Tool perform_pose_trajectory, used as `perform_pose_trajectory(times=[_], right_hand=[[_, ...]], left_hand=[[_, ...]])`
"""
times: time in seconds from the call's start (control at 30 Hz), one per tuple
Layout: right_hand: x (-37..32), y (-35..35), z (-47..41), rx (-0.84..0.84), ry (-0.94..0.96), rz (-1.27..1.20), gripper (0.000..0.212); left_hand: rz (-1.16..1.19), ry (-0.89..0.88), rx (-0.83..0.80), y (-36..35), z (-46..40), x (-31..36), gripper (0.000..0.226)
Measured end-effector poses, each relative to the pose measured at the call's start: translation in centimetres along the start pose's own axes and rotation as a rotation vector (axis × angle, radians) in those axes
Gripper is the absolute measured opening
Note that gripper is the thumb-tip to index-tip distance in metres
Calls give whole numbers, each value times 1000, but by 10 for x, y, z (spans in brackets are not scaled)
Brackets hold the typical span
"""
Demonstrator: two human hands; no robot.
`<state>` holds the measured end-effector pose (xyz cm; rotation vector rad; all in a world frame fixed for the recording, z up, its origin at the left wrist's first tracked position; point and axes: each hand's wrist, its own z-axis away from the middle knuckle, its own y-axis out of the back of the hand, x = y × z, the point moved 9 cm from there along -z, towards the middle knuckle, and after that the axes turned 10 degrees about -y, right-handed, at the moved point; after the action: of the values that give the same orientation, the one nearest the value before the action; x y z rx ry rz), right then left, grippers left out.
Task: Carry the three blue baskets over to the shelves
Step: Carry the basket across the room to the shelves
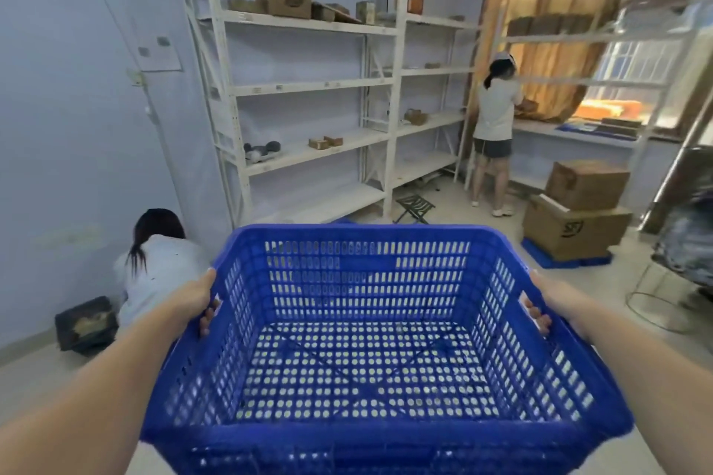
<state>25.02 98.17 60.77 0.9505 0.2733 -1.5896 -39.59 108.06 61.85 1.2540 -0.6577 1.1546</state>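
An empty blue perforated basket [370, 235] fills the lower middle of the head view, held up off the floor. My left hand [195, 299] grips its left handle slot, fingers curled through the opening. My right hand [546, 305] grips the right handle slot the same way. The white metal shelves [308, 85] stand ahead against the back wall, holding a few cardboard boxes and small items. A sliver of something blue [345, 221] shows on the floor just beyond the basket's far rim, near the shelf foot.
One person crouches at the left wall [154, 266] beside a dark tray [85, 324]. Another person stands at the right-hand shelves [494, 127]. Stacked cardboard boxes [578, 212] sit on a blue pallet at right. A small folding stool [413, 206] lies by the shelf foot.
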Motion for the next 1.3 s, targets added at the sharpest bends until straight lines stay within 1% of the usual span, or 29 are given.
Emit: perform_pose_trajectory(times=[0.13, 0.27, 0.4, 0.57, 0.77, 0.87, 0.97, 1.07, 1.3], right_hand=[[-33, 5, -63, 16, -7, -9, 64], [-81, 6, -122, 37, 6, 8, 66], [-129, 4, -170, 64, 11, -4, 65], [-192, -11, -228, 60, 8, 23, 63], [-254, -36, -315, 53, -39, 47, 64], [-285, -42, -353, 53, -64, 41, 64], [-314, -44, -382, 43, -106, 32, 63], [-337, -43, -414, 28, -144, -27, 60], [-410, -38, -521, 62, -139, -16, 61]], left_hand=[[-36, -50, 17, -39, -75, 22, 65], [-22, -51, 39, -69, -139, 36, 67], [-47, -39, 60, -84, -195, 59, 67], [-61, 21, 28, -96, -282, 71, 70], [-49, 19, 9, -127, -390, 85, 71], [-71, 11, 35, -142, -439, 106, 70], [-80, 12, 27, -159, -484, 133, 69], [-85, 9, 16, -181, -530, 159, 67], [-87, 13, 4, -245, -640, 206, 67]])
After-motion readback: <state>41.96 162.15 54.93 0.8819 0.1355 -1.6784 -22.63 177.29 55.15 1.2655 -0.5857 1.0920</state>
